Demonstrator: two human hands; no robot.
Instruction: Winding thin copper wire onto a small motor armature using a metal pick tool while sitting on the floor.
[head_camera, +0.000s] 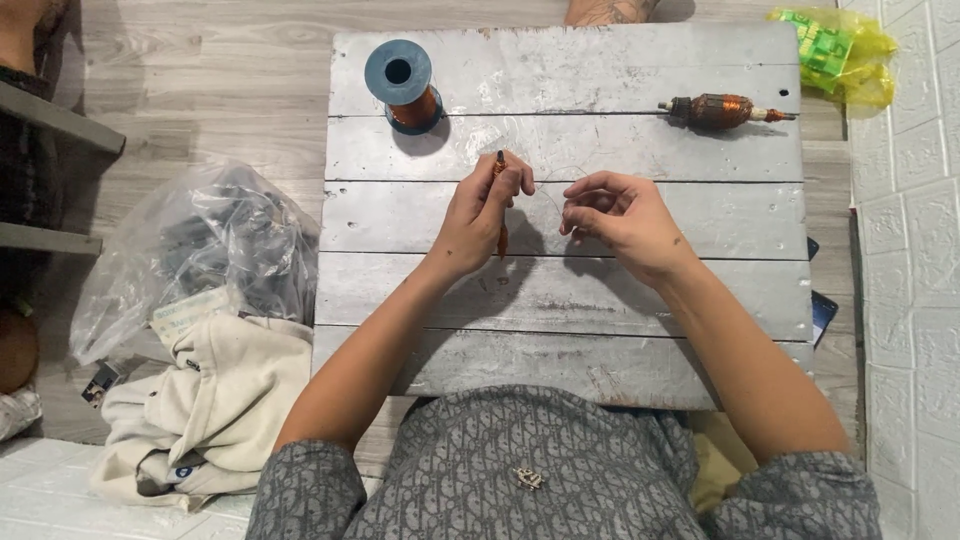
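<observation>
Surface: a grey plank table (620, 300) stood on a pale wood floor.
Left hand: the left hand (482, 212) was closed around a thin orange tool (500, 168), held upright over the table's middle.
Right hand: the right hand (620, 215) hovered just beside it, fingers curled; whether it pinched the fine wire could not be told.
Far edge: a copper wire spool (404, 85) and a motor armature (722, 111) lay well apart.
Floor, left: a plastic bag (200, 250) lay above a cream garment (215, 400).

A single head-worn camera looks almost straight down from close above the person's lap onto a grey plank table (640, 300), taking in the floor (220, 110) at left and the white wall (915, 250) at right.
</observation>
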